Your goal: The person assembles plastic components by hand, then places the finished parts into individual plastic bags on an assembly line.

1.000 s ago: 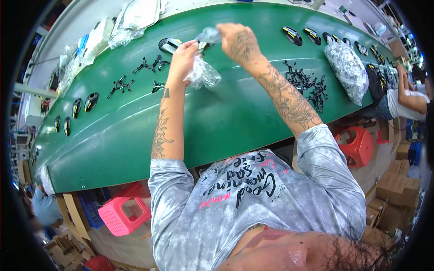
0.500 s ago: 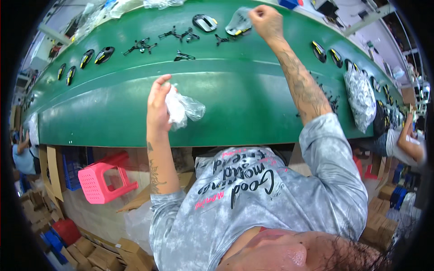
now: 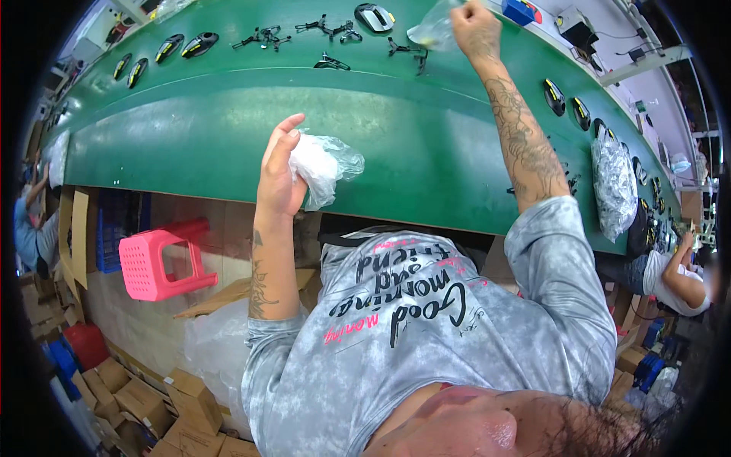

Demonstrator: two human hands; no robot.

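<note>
My left hand [image 3: 280, 175] is raised over the near part of the green bench, holding a wad of crumpled clear plastic bags [image 3: 329, 164] against the palm. Farther off to the right, my right hand [image 3: 477, 32] is closed on the top of another clear plastic bag [image 3: 434, 29]. A blurred dark and yellowish thing shows at that bag's lower part; I cannot tell what it is. Beside the bag lies a thin black plastic frame [image 3: 407, 52]. A grey and black mouse-shaped shell [image 3: 374, 17] sits to its left, with more black frames [image 3: 327, 27] past it.
Black and yellow shells lie at the left [image 3: 199, 44] and right [image 3: 554, 97] of the green bench [image 3: 205, 114]. A full plastic bag [image 3: 614, 186] stands at the right. A pink stool [image 3: 148, 266] and cardboard boxes [image 3: 137, 400] are on the floor. Co-workers sit at both sides.
The view has shifted, so the bench sits higher in the picture. My right hand still grips its bag, which has come off the spot where it lay. My left hand keeps its wad.
</note>
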